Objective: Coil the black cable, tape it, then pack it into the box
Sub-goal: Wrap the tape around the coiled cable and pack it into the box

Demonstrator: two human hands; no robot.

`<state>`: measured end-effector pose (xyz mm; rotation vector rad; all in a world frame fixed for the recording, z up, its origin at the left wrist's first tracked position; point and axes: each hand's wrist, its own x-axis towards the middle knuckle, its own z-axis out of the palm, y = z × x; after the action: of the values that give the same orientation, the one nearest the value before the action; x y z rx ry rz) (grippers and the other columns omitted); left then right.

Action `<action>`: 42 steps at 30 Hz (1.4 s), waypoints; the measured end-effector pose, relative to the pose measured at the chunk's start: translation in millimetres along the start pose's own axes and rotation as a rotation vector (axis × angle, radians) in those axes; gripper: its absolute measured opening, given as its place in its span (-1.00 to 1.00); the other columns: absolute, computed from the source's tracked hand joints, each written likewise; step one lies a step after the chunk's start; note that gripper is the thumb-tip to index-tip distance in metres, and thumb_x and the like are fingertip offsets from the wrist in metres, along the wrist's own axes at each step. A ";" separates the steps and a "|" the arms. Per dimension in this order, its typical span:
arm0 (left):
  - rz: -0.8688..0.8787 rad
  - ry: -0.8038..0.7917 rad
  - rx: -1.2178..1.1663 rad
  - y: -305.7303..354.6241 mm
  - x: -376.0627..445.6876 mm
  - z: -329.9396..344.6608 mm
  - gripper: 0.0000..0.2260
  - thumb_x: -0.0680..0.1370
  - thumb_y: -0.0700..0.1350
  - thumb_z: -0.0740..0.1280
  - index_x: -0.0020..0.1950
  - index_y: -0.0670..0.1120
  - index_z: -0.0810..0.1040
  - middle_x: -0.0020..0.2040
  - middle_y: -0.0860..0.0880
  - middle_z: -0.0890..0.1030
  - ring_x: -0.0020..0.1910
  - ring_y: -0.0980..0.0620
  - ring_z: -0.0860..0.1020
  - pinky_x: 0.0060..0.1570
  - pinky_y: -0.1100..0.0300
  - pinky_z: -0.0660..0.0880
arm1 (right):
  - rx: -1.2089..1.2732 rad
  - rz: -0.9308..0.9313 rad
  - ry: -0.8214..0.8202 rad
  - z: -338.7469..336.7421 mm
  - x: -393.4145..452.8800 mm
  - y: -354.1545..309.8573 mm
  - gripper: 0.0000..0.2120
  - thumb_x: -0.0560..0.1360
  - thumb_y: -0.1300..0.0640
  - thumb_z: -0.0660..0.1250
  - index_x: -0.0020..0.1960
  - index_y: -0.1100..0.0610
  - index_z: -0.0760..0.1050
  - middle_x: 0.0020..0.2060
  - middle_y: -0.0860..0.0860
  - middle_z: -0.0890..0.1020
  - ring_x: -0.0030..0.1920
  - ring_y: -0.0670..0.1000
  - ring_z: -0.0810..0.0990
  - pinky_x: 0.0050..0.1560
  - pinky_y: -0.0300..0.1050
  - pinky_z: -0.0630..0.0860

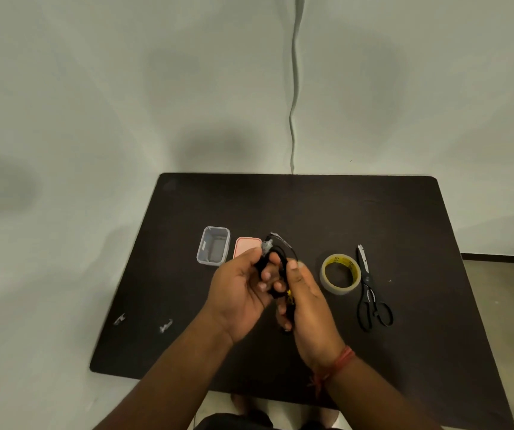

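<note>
I hold the coiled black cable (276, 268) upright above the middle of the dark table (404, 218), between both hands. My left hand (238, 293) grips its left side and my right hand (308, 299) grips its right side and lower end. A crumpled bit of clear tape (267, 245) sticks to the top of the coil. The small clear box (213, 246) stands open just beyond my left hand, with its pink lid (245, 246) lying beside it. The roll of clear tape (340, 274) lies to the right of my hands.
Black scissors (370, 293) lie right of the tape roll. Two small scraps of tape (165, 325) sit near the table's front left edge. A grey cord (294, 88) hangs down the wall behind the table.
</note>
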<state>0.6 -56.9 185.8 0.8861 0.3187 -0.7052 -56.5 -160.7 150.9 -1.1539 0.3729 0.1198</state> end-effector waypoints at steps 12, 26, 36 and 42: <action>0.087 0.297 0.210 -21.9 1.8 13.4 -0.78 0.65 -0.21 0.17 0.02 -0.22 0.61 -0.25 -0.08 0.54 -0.35 0.11 0.45 -0.26 0.22 0.50 | -0.030 -0.045 0.147 -10.7 -1.0 -6.1 -0.76 0.62 0.00 0.15 0.03 0.12 0.52 -0.29 0.00 0.60 -0.44 -0.19 0.48 -0.50 -0.31 0.38; 0.213 0.712 0.167 -35.5 25.9 -26.7 -0.87 0.60 -0.21 0.27 0.11 -0.04 0.53 0.01 -0.15 0.67 -0.01 -0.07 0.67 0.11 -0.15 0.61 | -0.329 -0.024 -0.070 -9.5 37.2 7.3 -0.83 0.62 0.08 0.20 0.08 -0.09 0.54 0.01 -0.08 0.65 -0.10 -0.13 0.62 -0.27 -0.36 0.48; 0.288 0.744 0.854 52.2 100.9 -138.4 -0.93 0.60 -0.13 0.27 -0.01 -0.08 0.53 -0.06 -0.05 0.65 -0.14 0.08 0.63 -0.19 0.22 0.56 | -0.160 0.186 0.247 94.8 169.0 67.6 -0.86 0.59 0.06 0.23 0.02 0.10 0.52 -0.10 0.09 0.67 -0.13 0.09 0.68 -0.27 -0.07 0.58; 0.260 0.680 1.020 76.6 152.3 -193.4 -0.95 0.58 -0.16 0.29 -0.02 -0.04 0.53 -0.11 0.03 0.60 -0.14 0.10 0.57 -0.27 0.32 0.39 | -0.183 0.161 0.397 128.7 232.4 106.1 -0.85 0.61 0.05 0.17 0.00 0.07 0.48 -0.10 0.08 0.64 -0.18 0.02 0.59 -0.14 -0.02 0.56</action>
<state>169.7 64.7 33.9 2.1093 0.4344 -0.2629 159.4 -23.3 23.1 -1.3285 0.8207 0.0653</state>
